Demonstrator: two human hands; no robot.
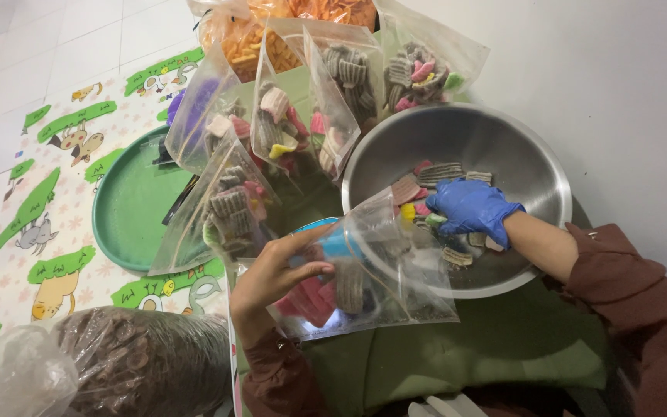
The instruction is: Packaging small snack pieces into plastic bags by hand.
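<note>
Plastic bag (pixel 364 278), part-filled with ridged crackers, sits pinched at its mouth between thumb and fingers of the bare left hand (pixel 272 274). Right hand (pixel 468 208), blue-gloved, curls closed over crackers (pixel 438 174) inside the steel bowl (pixel 503 147), just beyond the bag's rim.

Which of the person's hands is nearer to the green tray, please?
Left. The left hand holds a bag just right of the green tray; the gloved right hand is in the bowl, farther away.

Even, fairly bright indoor light, with soft shadows. The steel bowl (pixel 496 147) shows a gentle sheen and the clear plastic bags (pixel 295 116) carry small glints. Edges bend slightly; focus is mostly sharp.
</note>
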